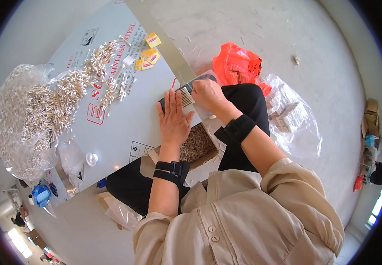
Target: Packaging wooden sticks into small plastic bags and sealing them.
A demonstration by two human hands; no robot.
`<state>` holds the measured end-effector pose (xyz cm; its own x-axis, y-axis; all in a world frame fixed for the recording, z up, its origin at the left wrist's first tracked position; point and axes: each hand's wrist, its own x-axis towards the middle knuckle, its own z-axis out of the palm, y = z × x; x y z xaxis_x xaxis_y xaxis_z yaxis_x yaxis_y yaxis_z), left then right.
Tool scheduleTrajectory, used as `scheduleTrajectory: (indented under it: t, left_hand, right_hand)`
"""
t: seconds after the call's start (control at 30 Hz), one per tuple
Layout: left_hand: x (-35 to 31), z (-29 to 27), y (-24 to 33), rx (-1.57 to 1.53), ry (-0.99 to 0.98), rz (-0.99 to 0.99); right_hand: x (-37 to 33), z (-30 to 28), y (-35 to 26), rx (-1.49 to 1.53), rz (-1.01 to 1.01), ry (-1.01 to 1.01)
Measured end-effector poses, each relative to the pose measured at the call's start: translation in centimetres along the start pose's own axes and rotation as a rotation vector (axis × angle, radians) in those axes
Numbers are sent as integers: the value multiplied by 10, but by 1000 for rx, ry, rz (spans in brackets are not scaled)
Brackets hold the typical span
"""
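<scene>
A short row of cotton swabs (185, 96) lies side by side on a dark flat strip (197, 82) at the table's edge. My left hand (173, 120) rests flat at the left end of the row, fingers stretched out and the thumb apart. At the right end my right hand (209, 96) is closed, knuckles up. Whatever its fingers hold, if anything, is hidden beneath them. To the left, many loose cotton swabs (74, 86) spill from a big clear plastic bag (21, 95) onto the table (124, 115).
Yellow packets (148, 58) lie toward the table's far edge. An open cardboard box (208, 158) with brownish contents sits below my hands. Right of my leg are a red plastic bag (233, 59) and a clear bag (308, 137) of white packs. A white round cap (92, 159) lies at left.
</scene>
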<state>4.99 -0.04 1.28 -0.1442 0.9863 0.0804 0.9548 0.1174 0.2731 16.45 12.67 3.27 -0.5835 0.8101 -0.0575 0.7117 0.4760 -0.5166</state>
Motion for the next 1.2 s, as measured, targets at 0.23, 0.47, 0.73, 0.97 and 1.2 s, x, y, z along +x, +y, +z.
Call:
scheduleTrajectory:
  t: [0.23,0.47,0.73,0.97,1.2]
  left_hand:
    - [1,-1,1,35,-23,-29]
    - [1,0,2,24,-26,-47]
    - [3,7,3,41,10,-67]
    - [10,9,8,26,51,-59]
    - [8,6,9,2,29,-27]
  right_hand:
    - [21,-10,-36,-245,-58,-204]
    - [35,-20,-29,-235,115,-281]
    - [44,-21,-7,-10,240,-364]
    - [43,-17,-4,4,179,-234]
    - [38,-27,-15,-27,219,-339]
